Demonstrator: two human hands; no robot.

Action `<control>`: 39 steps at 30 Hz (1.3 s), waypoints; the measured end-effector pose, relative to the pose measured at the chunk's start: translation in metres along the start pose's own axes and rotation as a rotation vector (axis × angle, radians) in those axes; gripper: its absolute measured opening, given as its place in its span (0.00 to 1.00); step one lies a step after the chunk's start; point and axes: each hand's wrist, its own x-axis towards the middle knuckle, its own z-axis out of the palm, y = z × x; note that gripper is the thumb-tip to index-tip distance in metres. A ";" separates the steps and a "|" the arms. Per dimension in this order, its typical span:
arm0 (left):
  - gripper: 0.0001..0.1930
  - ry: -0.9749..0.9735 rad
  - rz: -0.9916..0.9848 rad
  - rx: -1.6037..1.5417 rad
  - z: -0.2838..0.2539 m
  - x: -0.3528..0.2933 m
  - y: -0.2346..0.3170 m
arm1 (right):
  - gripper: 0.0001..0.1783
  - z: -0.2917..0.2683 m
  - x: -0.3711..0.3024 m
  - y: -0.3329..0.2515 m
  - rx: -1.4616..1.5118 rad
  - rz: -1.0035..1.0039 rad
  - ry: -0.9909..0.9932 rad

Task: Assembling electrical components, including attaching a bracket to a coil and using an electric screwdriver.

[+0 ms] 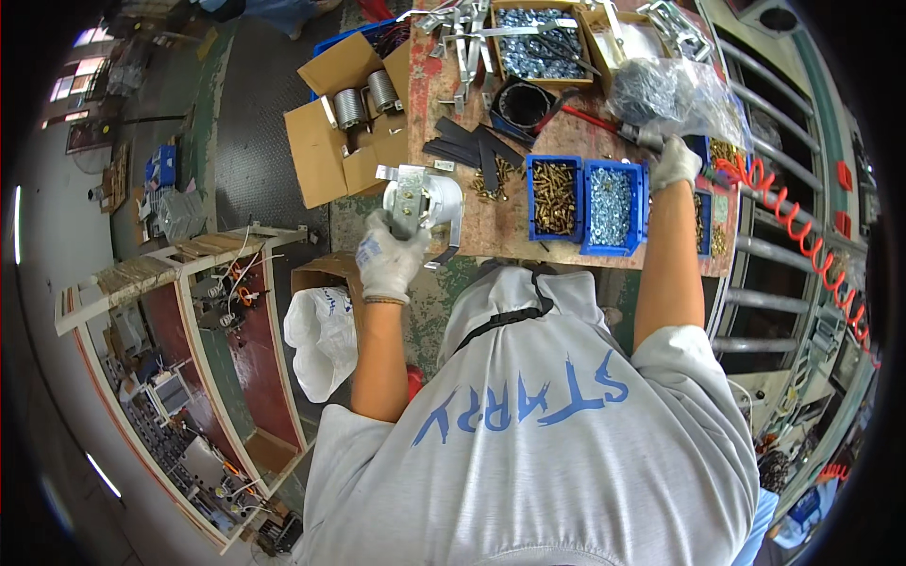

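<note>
At a worn worktable (495, 231), gripping a silver metal assembly (439, 200) with the left hand (389, 262).
Left of the worktable, an open cardboard box (316, 156) with ribbed metal cylinders (349, 108) inside; far right on the tabletop, a crumpled clear plastic bag (675, 99). Nearer, side by side, a blue bin of brass-coloured screws (557, 239) and a blue bin of silvery fasteners (613, 251). At the table's near left, the assembly, round-bodied with a flat bracket, clenched between gloved fingers and thumb. Beyond the bins' right end, the gloved right hand (675, 165), with fingers bent at a grey cylindrical piece (649, 139); impossible to tell from this angle whether grasping or merely touching. Toward the middle, flat black strips (451, 149); beside them, loose brass screws (491, 189).
</note>
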 end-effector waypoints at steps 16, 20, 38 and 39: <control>0.55 0.037 0.107 0.019 -0.021 0.013 0.005 | 0.18 -0.022 -0.084 -0.039 1.986 0.285 0.378; 0.63 -0.111 0.007 0.159 -0.004 0.035 0.036 | 0.16 -0.017 -0.108 -0.067 2.028 0.122 0.159; 0.51 -0.111 0.012 0.005 -0.010 0.057 0.011 | 0.14 -0.016 -0.162 -0.145 1.673 -0.394 -0.458; 0.50 -0.112 -0.026 -0.101 -0.016 0.060 0.002 | 0.14 -0.018 -0.163 -0.149 1.653 -0.418 -0.472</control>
